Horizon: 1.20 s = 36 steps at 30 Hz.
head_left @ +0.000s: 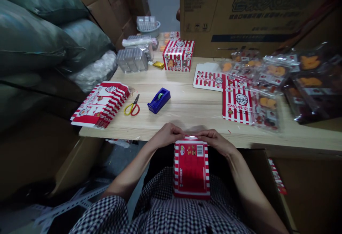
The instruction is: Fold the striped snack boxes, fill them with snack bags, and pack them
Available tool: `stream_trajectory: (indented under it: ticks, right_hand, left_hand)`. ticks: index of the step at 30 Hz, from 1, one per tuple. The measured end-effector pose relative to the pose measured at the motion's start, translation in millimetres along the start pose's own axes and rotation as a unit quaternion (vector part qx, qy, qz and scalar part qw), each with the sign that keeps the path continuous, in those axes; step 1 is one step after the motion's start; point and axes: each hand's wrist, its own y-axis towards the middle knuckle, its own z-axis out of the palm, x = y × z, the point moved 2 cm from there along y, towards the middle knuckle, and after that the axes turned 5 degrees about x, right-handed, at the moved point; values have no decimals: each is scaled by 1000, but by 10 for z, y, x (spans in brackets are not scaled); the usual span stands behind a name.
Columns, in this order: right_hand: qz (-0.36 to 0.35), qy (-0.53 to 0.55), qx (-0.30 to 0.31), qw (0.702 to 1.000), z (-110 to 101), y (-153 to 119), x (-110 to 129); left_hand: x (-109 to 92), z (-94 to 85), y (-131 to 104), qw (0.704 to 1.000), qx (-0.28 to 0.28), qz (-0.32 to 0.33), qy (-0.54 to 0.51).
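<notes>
- Carton point(191, 171), red with striped borders, near six o'clock, before checked garment point(162, 194).
- Left hand point(171, 134) at six, fingertips narrowed on the carton's far edge.
- Right hand point(216, 141) near four, fingertips likewise narrowed there.
- Blue tape dispenser point(157, 102) and scissors point(135, 102) toward nine.

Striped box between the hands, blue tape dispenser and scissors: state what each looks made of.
Striped box: probably thin, glossy card; flat printed panel, straight edges.
Blue tape dispenser: likely hard plastic, slightly shiny; evenly coloured body.
Scissors: grey blades look like metal; smooth yellow and red handles suggest plastic.
</notes>
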Motion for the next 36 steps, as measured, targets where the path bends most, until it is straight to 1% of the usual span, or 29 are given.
stream_trajectory:
  ticks: [2, 4, 5, 7, 8, 9, 11, 14, 16, 18, 20, 22, 23, 25, 27, 29, 31, 34, 36]
  right_hand:
    - [-14, -28, 2, 1000, 61, -119, 13]
    - [-31, -69, -13, 997, 77, -226, 4]
    - [-34, -82, -35, 995, 62, -264, -14]
    - [-17, -77, -45, 996, 20, -297, -77]
    - [-18, -77, -47, 996, -1, -293, -103]
    - [-17, -76, -39, 996, -12, -281, -123]
    - [-11, -76, -22, 997, -7, -246, -138]
    - [2, -80, -9, 997, 46, -202, -104]
    - [-1, -88, -17, 996, 86, -186, -67]
    - [-14, -105, -32, 994, 124, -183, -36]
    - [-31, -124, -44, 991, 157, -188, -18]
    - [-48, -131, -45, 989, 176, -187, -21]
    - [-48, -125, -38, 990, 179, -183, -32]
    - [-52, -111, -33, 992, 169, -173, -57]
    - [-57, -99, -29, 993, 154, -169, -80]
    - [-60, -85, -28, 994, 141, -173, -100]
    - [-57, -70, -30, 995, 131, -183, -122]
    - [-49, -58, -45, 996, 132, -198, -163]
    - [-54, -70, -61, 994, 152, -203, -190]
  left_hand:
    - [-57, 38, -86, 999, -21, 25, 35]
    - [-152, 94, -192, 995, -25, 68, 74]
    - [-211, 123, -248, 991, -23, 93, 95]
    - [-327, 175, -350, 981, -17, 132, 143]
    - [-373, 193, -392, 976, -17, 141, 166]
    - [-409, 204, -426, 972, -20, 140, 185]
    - [-446, 205, -471, 969, -29, 116, 217]
    - [-428, 172, -494, 969, -25, 68, 238]
    - [-385, 150, -496, 972, -12, 65, 224]
    - [-312, 137, -495, 980, -11, 85, 180]
    - [-189, 142, -477, 990, -23, 95, 97]
    - [-18, 170, -431, 996, -51, 72, -20]
    - [72, 194, -400, 993, -72, 54, -82]
    - [224, 256, -342, 976, -110, 24, -185]
    - [312, 320, -305, 961, -138, 23, -237]
    - [347, 364, -299, 956, -148, 33, -250]
    - [352, 377, -318, 960, -149, 36, -234]
    - [314, 350, -369, 976, -131, 36, -168]
    - [257, 316, -402, 986, -115, 47, -114]
